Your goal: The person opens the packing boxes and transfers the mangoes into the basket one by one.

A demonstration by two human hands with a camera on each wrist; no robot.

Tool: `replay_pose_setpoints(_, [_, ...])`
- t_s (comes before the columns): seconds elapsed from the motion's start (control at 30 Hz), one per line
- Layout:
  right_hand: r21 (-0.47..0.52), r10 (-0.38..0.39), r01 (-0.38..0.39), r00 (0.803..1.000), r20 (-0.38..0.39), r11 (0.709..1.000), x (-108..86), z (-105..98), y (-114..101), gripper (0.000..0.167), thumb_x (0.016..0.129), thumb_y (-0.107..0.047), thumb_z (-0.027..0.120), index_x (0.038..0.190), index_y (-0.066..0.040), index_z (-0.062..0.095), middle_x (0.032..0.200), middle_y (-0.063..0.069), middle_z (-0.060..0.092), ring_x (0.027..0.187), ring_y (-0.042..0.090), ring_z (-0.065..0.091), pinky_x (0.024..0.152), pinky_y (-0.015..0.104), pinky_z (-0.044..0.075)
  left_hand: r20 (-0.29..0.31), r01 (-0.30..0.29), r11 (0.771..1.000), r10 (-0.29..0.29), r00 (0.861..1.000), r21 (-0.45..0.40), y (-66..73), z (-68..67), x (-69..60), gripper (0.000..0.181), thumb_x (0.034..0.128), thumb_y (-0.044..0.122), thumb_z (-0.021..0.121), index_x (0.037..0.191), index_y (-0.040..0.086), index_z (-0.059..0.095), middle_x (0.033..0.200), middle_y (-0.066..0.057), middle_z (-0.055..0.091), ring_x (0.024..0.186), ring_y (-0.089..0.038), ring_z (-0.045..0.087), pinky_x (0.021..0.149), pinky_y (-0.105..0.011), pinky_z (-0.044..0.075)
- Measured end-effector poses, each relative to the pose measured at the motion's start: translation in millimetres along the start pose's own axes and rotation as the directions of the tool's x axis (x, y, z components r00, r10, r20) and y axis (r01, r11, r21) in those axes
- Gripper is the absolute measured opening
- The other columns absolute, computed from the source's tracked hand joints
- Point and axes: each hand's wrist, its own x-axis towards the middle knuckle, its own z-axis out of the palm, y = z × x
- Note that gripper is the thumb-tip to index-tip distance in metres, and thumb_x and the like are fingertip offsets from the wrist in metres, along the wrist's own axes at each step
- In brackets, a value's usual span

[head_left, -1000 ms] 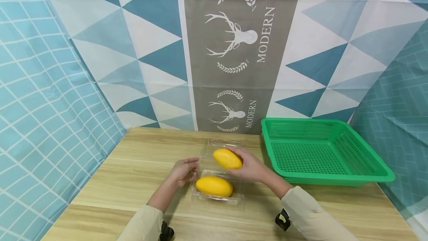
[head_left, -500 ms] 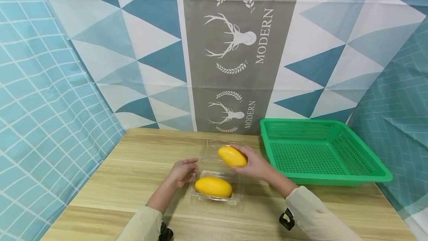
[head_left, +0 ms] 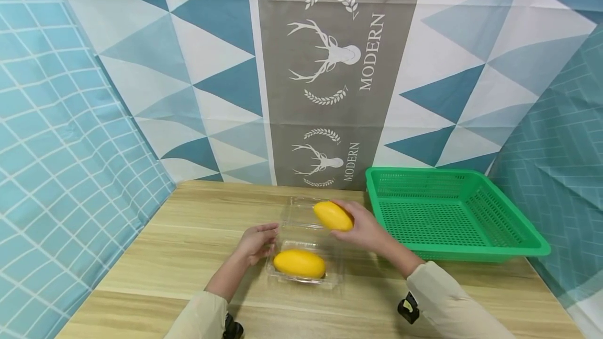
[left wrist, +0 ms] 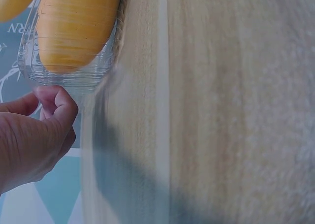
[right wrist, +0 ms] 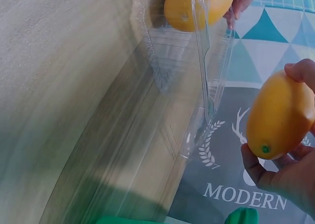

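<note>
My right hand (head_left: 365, 228) grips a smooth yellow mango (head_left: 332, 216), raised above the open lid of a clear plastic clamshell box (head_left: 334, 272). In the right wrist view a green stem spot (right wrist: 266, 148) shows on that mango, with my fingers and thumb curled about it. A second mango (head_left: 299, 263) lies crosswise in the near half of the box. My left hand (head_left: 256, 244) is at the box's left side; the left wrist view has its thumb and index finger (left wrist: 59, 103) pinching the box's edge. The lid (head_left: 298, 214) is folded back, away from me.
A green perforated plastic basket (head_left: 424, 224) stands at the right rear of the wooden table (head_left: 188, 255), against the patterned backdrop (head_left: 325, 77). Blue tiled cloth (head_left: 70, 145) borders the left side.
My right hand has carried its mango a little right and back, over the lid. The left hand has stayed at the box's edge, and the other mango lies as before.
</note>
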Motion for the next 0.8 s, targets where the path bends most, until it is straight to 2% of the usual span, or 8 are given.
replay_pose_setpoints(0.33, [0.006, -0.022, 0.023, 0.998, -0.052, 1.000, -0.3, -7, 4, 0.071, 0.072, -0.025, 0.079, 0.134, -0.009, 0.050, 0.113, 0.010, 0.057, 0.091, 0.019, 0.052, 0.071, 0.028, 0.047, 0.002, -0.002, 1.000, 0.002, 1.000, -0.005, -0.8, -0.9, 0.6, 0.037, 0.0923, 0.006, 0.053, 0.127, -0.008, 0.050, 0.085, -0.004, 0.054, 0.068, -0.008, 0.048, 0.055, -0.016, 0.044])
replay_pose_setpoints(0.53, [0.003, -0.006, 0.006, 0.999, -0.044, 1.000, -0.8, -12, 4, 0.071, 0.073, -0.026, 0.078, 0.136, -0.013, 0.048, 0.112, 0.010, 0.055, 0.090, 0.019, 0.050, 0.070, 0.028, 0.045, -0.002, 0.001, 1.000, -0.001, 1.000, -0.010, -1.3, -1.2, 1.0, 0.037, 0.0922, 0.006, 0.054, 0.127, -0.008, 0.050, 0.084, -0.004, 0.054, 0.068, -0.008, 0.048, 0.055, -0.016, 0.044])
replay_pose_setpoints(0.8, [-0.006, 0.021, -0.021, 0.999, -0.043, 1.000, -1.3, -19, 4, 0.071, 0.076, -0.027, 0.076, 0.138, -0.013, 0.045, 0.123, 0.011, 0.052, 0.098, 0.022, 0.050, 0.073, 0.030, 0.047, 0.006, 0.003, 1.000, -0.003, 1.000, -0.011, 0.3, 0.4, 0.1, 0.038, 0.0927, 0.007, 0.053, 0.128, -0.008, 0.049, 0.086, -0.005, 0.054, 0.069, -0.008, 0.047, 0.055, -0.015, 0.044])
